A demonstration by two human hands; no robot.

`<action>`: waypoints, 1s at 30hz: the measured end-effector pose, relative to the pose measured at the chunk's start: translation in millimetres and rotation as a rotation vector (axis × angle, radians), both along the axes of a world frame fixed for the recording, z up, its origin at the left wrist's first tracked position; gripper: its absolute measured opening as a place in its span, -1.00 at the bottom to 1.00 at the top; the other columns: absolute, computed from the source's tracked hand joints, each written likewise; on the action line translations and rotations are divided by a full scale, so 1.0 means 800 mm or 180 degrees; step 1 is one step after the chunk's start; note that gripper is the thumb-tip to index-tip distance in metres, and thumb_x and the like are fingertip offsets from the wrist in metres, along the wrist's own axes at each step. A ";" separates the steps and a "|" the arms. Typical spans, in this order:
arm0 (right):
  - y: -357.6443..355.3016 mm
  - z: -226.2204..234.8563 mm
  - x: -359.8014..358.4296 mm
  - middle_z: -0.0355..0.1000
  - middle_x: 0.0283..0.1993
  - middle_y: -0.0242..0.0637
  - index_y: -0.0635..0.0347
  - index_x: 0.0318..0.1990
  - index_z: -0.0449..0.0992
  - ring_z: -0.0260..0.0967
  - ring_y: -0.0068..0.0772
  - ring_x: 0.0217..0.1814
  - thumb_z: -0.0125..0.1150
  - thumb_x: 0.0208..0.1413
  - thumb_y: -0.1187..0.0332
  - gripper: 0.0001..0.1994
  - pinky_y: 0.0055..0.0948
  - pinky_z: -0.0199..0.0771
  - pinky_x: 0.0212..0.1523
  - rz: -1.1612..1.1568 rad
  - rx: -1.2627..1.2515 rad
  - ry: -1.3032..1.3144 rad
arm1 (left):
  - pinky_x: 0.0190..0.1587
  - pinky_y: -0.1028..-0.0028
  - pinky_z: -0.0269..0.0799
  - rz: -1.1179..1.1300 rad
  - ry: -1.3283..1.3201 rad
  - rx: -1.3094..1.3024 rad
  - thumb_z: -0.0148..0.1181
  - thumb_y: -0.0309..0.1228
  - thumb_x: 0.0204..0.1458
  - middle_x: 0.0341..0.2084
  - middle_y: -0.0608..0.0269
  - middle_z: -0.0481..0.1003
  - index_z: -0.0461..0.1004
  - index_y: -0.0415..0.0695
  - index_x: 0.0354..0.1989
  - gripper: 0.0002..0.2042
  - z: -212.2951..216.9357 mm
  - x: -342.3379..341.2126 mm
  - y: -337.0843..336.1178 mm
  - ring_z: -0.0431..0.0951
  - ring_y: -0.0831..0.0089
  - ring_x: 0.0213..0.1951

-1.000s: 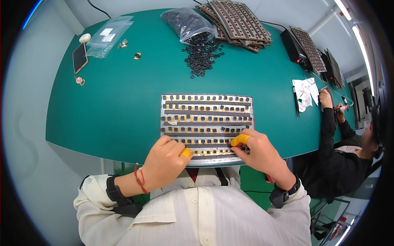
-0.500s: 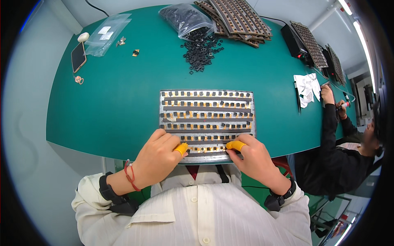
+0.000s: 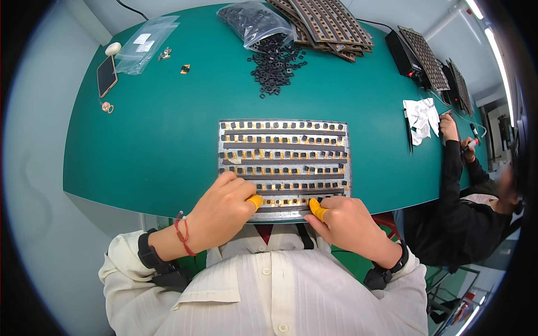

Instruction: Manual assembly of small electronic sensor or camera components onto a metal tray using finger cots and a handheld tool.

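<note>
A flat metal tray lies on the green desk, its near edge overhanging the desk's front edge just above the person's shirt. The tray carries rows of small black parts seated in amber-coloured slots, with dark strips between the rows. By its look the tray is judged stiff, thin and fairly light, but the parts appear to sit loose, so any tilt or jolt could spill them; it is best taken by both near corners or along the bare side rims and kept level. The left hand rests on the tray's near-left portion, fingers curled, with an orange-capped fingertip pressed to the lowest row. The right hand rests at the near-right portion, likewise curled, its orange-capped fingertip touching the same row. Neither grip closes around the tray; whether a part is pinched under either fingertip cannot be told. A loose heap of black parts and a clear bag lie well apart at the far side.
</note>
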State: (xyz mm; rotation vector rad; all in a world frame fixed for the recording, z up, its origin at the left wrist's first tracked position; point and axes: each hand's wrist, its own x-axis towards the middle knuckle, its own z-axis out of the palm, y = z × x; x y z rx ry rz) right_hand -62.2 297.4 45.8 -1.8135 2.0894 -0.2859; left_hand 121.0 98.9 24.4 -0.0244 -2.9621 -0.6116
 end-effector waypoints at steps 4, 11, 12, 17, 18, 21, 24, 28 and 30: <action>-0.002 -0.002 -0.009 0.35 -0.62 -0.16 0.40 -0.56 0.56 0.36 -0.11 -0.59 0.28 0.09 0.28 -0.68 -0.18 0.34 -0.55 -0.0125 0.0086 -0.0244 | -0.06 0.33 0.33 0.0449 0.0294 -0.0254 0.33 -0.49 -0.07 -0.44 0.27 0.49 0.62 -0.21 -0.36 -0.89 0.011 0.002 -0.007 0.47 0.35 -0.30; -0.006 0.002 -0.014 0.36 -0.63 -0.18 0.35 -0.62 0.49 0.41 -0.09 -0.57 0.22 0.15 0.24 -0.62 -0.20 0.43 -0.54 0.0019 0.0151 -0.0207 | -0.12 0.35 0.32 0.0519 -0.0028 -0.0002 0.39 -0.34 -0.09 -0.47 0.24 0.49 0.59 -0.23 -0.51 -0.80 0.010 -0.003 0.010 0.45 0.28 -0.38; -0.006 0.003 -0.013 0.36 -0.63 -0.18 0.35 -0.62 0.49 0.41 -0.09 -0.57 0.22 0.15 0.24 -0.62 -0.20 0.43 -0.54 0.0009 0.0147 -0.0207 | -0.12 0.35 0.32 0.0509 -0.0028 -0.0005 0.39 -0.34 -0.09 -0.47 0.24 0.49 0.59 -0.23 -0.51 -0.80 0.008 -0.003 0.012 0.45 0.28 -0.38; -0.005 0.005 -0.011 0.37 -0.62 -0.18 0.34 -0.62 0.48 0.41 -0.09 -0.57 0.21 0.17 0.23 -0.61 -0.21 0.43 -0.52 -0.0010 0.0121 -0.0189 | -0.10 0.36 0.32 0.0323 0.0034 -0.0151 0.37 -0.36 -0.06 -0.51 0.23 0.47 0.59 -0.22 -0.53 -0.82 0.005 -0.008 0.013 0.45 0.27 -0.37; -0.004 0.005 -0.012 0.37 -0.62 -0.18 0.34 -0.62 0.48 0.41 -0.09 -0.57 0.21 0.17 0.23 -0.61 -0.21 0.43 -0.52 -0.0015 0.0118 -0.0189 | -0.10 0.36 0.32 0.0319 0.0035 -0.0154 0.37 -0.36 -0.06 -0.51 0.23 0.47 0.59 -0.22 -0.53 -0.82 0.003 -0.009 0.013 0.45 0.27 -0.37; -0.004 0.005 -0.011 0.37 -0.62 -0.19 0.33 -0.61 0.48 0.41 -0.10 -0.57 0.20 0.17 0.23 -0.62 -0.21 0.43 -0.52 -0.0016 0.0194 -0.0196 | -0.08 0.36 0.33 0.0125 -0.0121 -0.0033 0.34 -0.41 -0.04 -0.50 0.23 0.46 0.60 -0.22 -0.50 -0.87 0.001 -0.008 0.011 0.45 0.27 -0.34; -0.005 0.004 -0.009 0.38 -0.61 -0.20 0.32 -0.60 0.49 0.42 -0.10 -0.56 0.21 0.17 0.23 -0.63 -0.21 0.44 -0.52 0.0031 0.0119 -0.0130 | -0.08 0.35 0.33 -0.0117 -0.0176 -0.0361 0.33 -0.45 -0.04 -0.47 0.24 0.47 0.62 -0.22 -0.46 -0.91 0.006 -0.007 0.011 0.45 0.30 -0.33; -0.009 0.009 -0.008 0.41 -0.60 -0.19 0.31 -0.59 0.50 0.44 -0.11 -0.55 0.21 0.17 0.23 -0.64 -0.22 0.45 -0.52 0.0080 0.0276 -0.0101 | -0.11 0.35 0.34 0.0148 0.0115 -0.0383 0.36 -0.46 -0.08 -0.45 0.26 0.47 0.63 -0.23 -0.41 -0.89 -0.003 0.003 0.021 0.45 0.32 -0.35; -0.010 0.010 -0.009 0.42 -0.60 -0.19 0.31 -0.59 0.50 0.45 -0.11 -0.55 0.21 0.16 0.23 -0.64 -0.23 0.45 -0.52 0.0097 0.0340 -0.0089 | -0.12 0.36 0.34 0.0309 0.0238 -0.0270 0.37 -0.45 -0.09 -0.45 0.27 0.46 0.63 -0.23 -0.41 -0.88 -0.002 0.005 0.022 0.45 0.33 -0.36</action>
